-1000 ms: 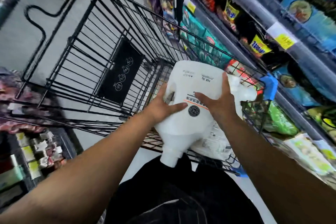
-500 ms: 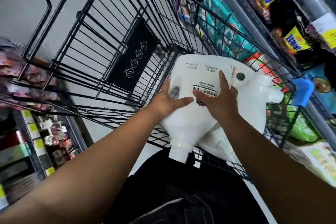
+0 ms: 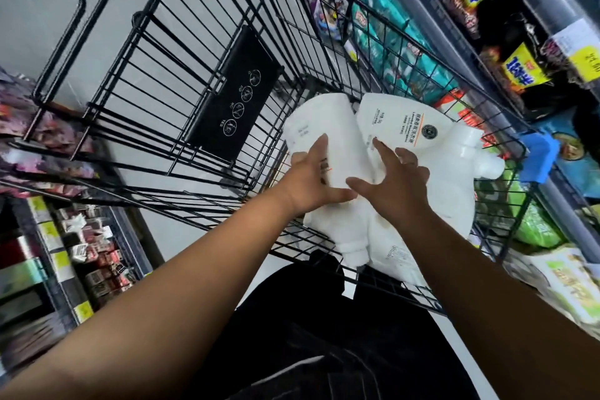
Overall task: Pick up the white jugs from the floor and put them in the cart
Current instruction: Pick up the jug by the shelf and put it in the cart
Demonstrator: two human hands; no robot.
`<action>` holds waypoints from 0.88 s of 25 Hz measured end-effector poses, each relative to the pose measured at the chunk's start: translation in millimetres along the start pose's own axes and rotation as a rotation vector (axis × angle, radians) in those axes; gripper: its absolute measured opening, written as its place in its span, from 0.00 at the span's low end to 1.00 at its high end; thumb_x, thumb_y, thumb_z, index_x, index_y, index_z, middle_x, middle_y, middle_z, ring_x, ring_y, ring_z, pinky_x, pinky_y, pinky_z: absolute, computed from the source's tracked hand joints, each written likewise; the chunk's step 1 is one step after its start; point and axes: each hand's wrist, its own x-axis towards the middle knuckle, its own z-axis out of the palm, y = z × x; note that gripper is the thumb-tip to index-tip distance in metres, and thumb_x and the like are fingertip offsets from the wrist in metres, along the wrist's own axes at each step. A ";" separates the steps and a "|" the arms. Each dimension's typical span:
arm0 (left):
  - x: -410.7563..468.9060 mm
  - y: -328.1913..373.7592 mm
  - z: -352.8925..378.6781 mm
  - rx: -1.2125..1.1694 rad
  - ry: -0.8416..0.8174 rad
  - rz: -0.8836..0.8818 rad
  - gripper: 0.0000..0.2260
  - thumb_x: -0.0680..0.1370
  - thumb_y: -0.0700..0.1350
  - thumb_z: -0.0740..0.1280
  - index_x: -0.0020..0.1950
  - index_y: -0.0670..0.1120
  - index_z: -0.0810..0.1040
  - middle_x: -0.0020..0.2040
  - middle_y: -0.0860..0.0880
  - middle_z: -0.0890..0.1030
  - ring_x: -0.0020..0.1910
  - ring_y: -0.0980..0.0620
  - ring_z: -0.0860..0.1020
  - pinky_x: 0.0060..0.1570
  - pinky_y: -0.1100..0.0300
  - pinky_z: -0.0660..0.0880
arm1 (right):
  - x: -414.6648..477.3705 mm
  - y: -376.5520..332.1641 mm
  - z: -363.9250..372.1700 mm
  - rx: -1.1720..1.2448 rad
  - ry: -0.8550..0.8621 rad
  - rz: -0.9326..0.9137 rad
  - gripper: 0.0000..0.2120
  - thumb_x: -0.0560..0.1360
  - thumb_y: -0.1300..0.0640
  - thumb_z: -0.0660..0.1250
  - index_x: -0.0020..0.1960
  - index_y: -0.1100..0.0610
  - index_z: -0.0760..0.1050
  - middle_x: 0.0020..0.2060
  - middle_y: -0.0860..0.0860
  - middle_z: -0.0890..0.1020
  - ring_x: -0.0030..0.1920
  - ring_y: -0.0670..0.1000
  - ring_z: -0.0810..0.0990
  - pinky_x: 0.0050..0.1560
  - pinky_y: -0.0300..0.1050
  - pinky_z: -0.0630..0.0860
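- The left hand [image 3: 311, 182] reaches forward over the near rim of the cart [image 3: 146, 75], forearm bare, palm down. Its fingers lie straight and loose, the thumb pointing to the right; it grips nothing.
- The right hand [image 3: 396, 185] comes in beside it, fingers fanned apart and a little bent. The fingertips [image 3: 376, 142] sit at the surface of a jug, but whether they press it or hover just off it I cannot tell. It too holds nothing.
- The two thumbs nearly meet over the seam between the jugs.
- The plain jug [image 3: 319, 125] lies on its side in the cart's near right corner, under the left hand's flat fingers, its cap turned toward the person.
- The labelled jug [image 3: 418, 127] lies just beside it on the right, touching it (printed face up, a round dark emblem on it), partly under the right hand, spout toward the cart's right wall.
- More white plastic with small print shows beneath the right wrist; whether it is a further jug is unclear.
- A black plaque [image 3: 233, 101] hangs on the cart's wire flap.
- The left shelves [image 3: 48, 253] are blurred; the right shelves [image 3: 487, 26] run off the frame.
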 end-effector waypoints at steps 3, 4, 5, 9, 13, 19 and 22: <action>-1.6 4.1 -1.4 0.087 0.055 0.067 0.51 0.69 0.53 0.79 0.82 0.53 0.47 0.78 0.44 0.60 0.75 0.45 0.64 0.70 0.59 0.60 | -3.3 8.9 2.0 0.128 0.042 0.008 0.41 0.68 0.38 0.73 0.77 0.41 0.60 0.73 0.56 0.66 0.73 0.58 0.63 0.69 0.49 0.58; -2.4 4.3 -3.3 0.107 0.061 0.101 0.51 0.69 0.51 0.79 0.81 0.53 0.48 0.78 0.44 0.60 0.76 0.45 0.63 0.70 0.59 0.60 | -4.9 10.6 -0.3 0.157 0.063 0.007 0.40 0.69 0.39 0.74 0.76 0.42 0.61 0.72 0.56 0.67 0.73 0.57 0.63 0.70 0.48 0.57; -4.0 5.5 -5.8 0.123 0.064 0.135 0.51 0.69 0.51 0.79 0.81 0.54 0.49 0.78 0.44 0.60 0.76 0.46 0.62 0.71 0.59 0.59 | -6.8 12.3 -2.7 0.179 0.086 0.003 0.40 0.69 0.40 0.74 0.76 0.43 0.62 0.72 0.56 0.67 0.73 0.57 0.63 0.71 0.47 0.56; -10.9 15.2 -11.8 0.166 0.087 0.250 0.49 0.69 0.50 0.79 0.81 0.54 0.51 0.78 0.44 0.60 0.76 0.47 0.61 0.67 0.63 0.57 | -19.6 15.3 -17.9 0.291 0.176 -0.008 0.39 0.69 0.43 0.76 0.76 0.43 0.64 0.71 0.56 0.67 0.72 0.57 0.65 0.72 0.47 0.59; -22.4 44.3 -1.5 0.226 0.109 0.403 0.47 0.70 0.50 0.79 0.81 0.52 0.54 0.77 0.46 0.62 0.76 0.50 0.60 0.64 0.69 0.55 | -48.1 28.6 -45.1 0.433 0.277 0.012 0.37 0.70 0.46 0.77 0.75 0.45 0.65 0.62 0.50 0.66 0.64 0.54 0.72 0.68 0.49 0.69; -68.4 114.0 67.2 0.187 0.039 0.628 0.45 0.70 0.51 0.78 0.80 0.53 0.56 0.73 0.53 0.68 0.68 0.54 0.69 0.63 0.65 0.70 | -130.0 97.2 -104.3 0.518 0.513 0.033 0.34 0.70 0.48 0.77 0.72 0.49 0.69 0.56 0.46 0.70 0.56 0.53 0.76 0.63 0.50 0.73; -107.8 147.6 124.0 0.220 -0.035 0.760 0.45 0.71 0.50 0.78 0.80 0.54 0.54 0.70 0.55 0.71 0.62 0.57 0.71 0.59 0.66 0.69 | -193.4 151.1 -126.5 0.530 0.629 0.082 0.30 0.71 0.48 0.76 0.71 0.50 0.71 0.59 0.46 0.68 0.63 0.54 0.74 0.64 0.52 0.73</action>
